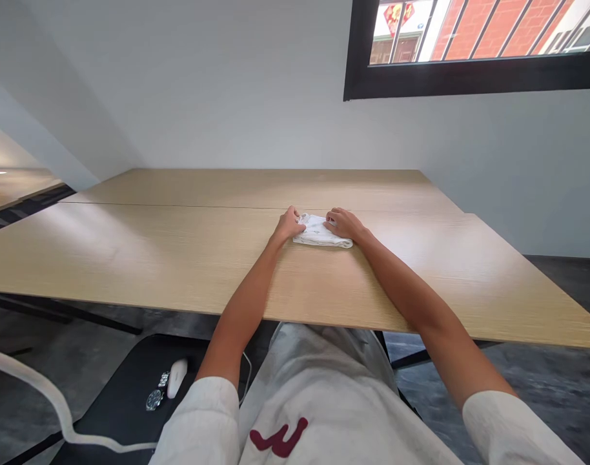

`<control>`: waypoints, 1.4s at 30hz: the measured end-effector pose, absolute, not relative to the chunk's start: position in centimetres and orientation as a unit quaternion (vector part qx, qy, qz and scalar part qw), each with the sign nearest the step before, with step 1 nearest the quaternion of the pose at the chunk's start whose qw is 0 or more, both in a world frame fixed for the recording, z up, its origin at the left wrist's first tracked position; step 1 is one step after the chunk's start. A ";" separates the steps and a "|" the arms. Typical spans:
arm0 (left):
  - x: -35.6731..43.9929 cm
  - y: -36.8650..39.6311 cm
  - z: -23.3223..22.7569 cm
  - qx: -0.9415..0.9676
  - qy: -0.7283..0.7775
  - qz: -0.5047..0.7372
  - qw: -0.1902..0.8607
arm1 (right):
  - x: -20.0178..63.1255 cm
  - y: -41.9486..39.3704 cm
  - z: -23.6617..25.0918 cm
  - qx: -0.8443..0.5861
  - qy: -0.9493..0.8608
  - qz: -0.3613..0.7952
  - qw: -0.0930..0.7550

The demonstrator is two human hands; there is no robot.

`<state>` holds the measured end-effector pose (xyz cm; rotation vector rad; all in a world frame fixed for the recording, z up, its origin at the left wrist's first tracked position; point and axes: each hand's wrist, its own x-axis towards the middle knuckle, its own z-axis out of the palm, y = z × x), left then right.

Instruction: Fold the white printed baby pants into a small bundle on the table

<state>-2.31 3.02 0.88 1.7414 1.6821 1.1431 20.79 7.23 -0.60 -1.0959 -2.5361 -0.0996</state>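
Note:
A folded white cloth (319, 234) with faint marks lies flat on the light wood table (144, 258), in the middle of the view. At its left end, my left hand (289, 224) is closed, thumb and fingers pinching the edge. My right hand (346, 225) has its fingers curled over the far right corner of the cloth, gripping it. The cloth's near edge shows several stacked layers. What sits under my fingertips is hidden.
A second tabletop (275, 184) adjoins the far side, against a pale wall (217, 97). A dark-framed window (357, 81) is at upper right. On a black chair (125, 387) at lower left lie a wristwatch (155, 395) and a white object (177, 378). A thick white cable (48, 391) curves nearby.

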 end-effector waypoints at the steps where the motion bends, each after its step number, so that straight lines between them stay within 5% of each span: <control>1: -2.3 3.1 0.8 0.639 0.593 0.430 0.235 | 21.0 7.3 -0.6 -0.394 -0.899 -0.039 0.187; 29: -2.3 4.0 -0.8 0.561 0.626 0.462 0.283 | 20.3 7.1 -0.8 -0.421 -0.881 -0.004 0.216; 37: -0.8 3.7 -0.6 0.681 0.540 0.486 0.088 | 19.6 6.7 -0.1 -0.456 -0.861 0.037 0.223; 42: 0.1 3.0 -0.1 0.833 0.430 0.338 0.086 | 17.6 5.9 -0.1 -0.504 -0.835 0.039 0.217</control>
